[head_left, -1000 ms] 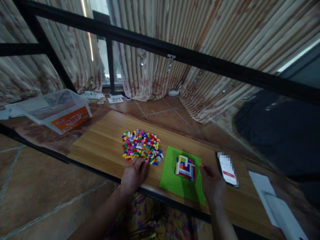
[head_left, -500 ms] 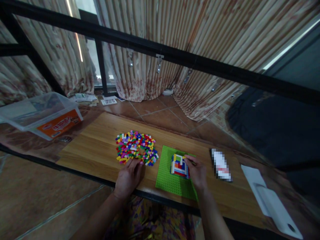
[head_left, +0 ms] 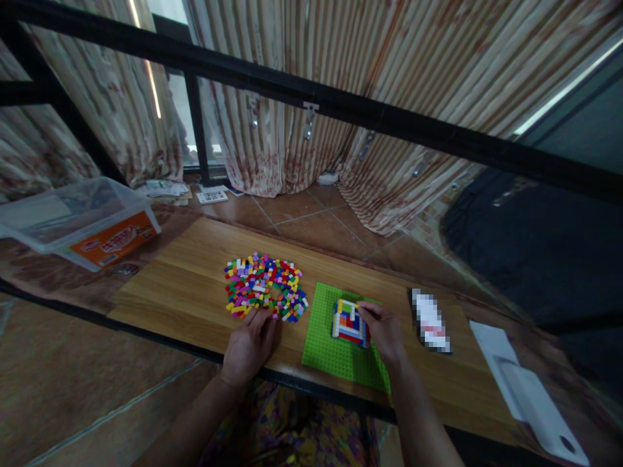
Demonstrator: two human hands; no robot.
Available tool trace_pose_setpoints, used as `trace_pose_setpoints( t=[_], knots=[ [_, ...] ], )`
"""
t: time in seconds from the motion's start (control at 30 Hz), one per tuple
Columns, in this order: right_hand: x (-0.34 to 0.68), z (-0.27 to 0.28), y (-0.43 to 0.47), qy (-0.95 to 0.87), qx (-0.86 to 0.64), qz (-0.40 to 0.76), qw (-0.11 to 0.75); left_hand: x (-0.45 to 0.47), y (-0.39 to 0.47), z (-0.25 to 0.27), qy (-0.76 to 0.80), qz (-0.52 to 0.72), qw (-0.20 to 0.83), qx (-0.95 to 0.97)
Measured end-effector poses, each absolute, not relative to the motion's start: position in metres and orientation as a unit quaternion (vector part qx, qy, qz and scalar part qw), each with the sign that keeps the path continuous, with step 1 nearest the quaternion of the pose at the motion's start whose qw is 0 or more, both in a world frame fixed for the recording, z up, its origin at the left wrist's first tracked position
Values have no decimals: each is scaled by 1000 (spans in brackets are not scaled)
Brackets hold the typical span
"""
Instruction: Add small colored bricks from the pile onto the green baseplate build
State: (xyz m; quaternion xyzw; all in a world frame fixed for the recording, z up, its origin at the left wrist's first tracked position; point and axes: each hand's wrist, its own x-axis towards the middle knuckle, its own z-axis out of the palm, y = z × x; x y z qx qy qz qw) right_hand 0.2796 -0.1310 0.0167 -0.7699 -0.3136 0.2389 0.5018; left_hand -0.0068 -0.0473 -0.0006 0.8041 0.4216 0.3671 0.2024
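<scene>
A small layered build of toy bricks [head_left: 348, 331], in white, red, blue, yellow and other colours, sits on a green studded baseplate [head_left: 326, 353]. My right hand [head_left: 387, 334] reaches in from the right, thumb and forefinger pinched at the build's upper right corner. Whatever lies between those fingertips is too small to make out. Left of the baseplate spreads a pile of loose, mixed-colour bricks [head_left: 263, 279]. My left hand [head_left: 247, 344] rests at the pile's near edge with curled fingers drawn together; what they hold, if anything, is hidden.
All this lies on a low wooden table [head_left: 175, 279]. A blurred-out phone-like object [head_left: 431, 321] is right of the baseplate, and a white plastic piece [head_left: 530, 389] lies at the right end. A clear plastic bin [head_left: 111, 214] stands left. A black metal bar [head_left: 341, 97] crosses above.
My right fingertips have shifted very slightly at the build's corner. My left hand has stayed nearly in place by the pile.
</scene>
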Motion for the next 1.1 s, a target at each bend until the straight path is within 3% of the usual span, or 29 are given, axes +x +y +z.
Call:
trace_pose_setpoints(
  t=[0.33,0.77,0.93,1.1],
  knots=[
    [278,28,-126,-381,-782,199,450,-6,-47,-3,420,364,198,808],
    [281,11,-138,-340,-756,237,506,-7,-50,-2,412,362,219,807],
    [274,11,-136,-326,-797,136,490,-7,-51,-2,410,356,234,806],
    [246,36,-117,-439,-779,53,444,-6,-52,-4,420,346,246,802]
  ],
)
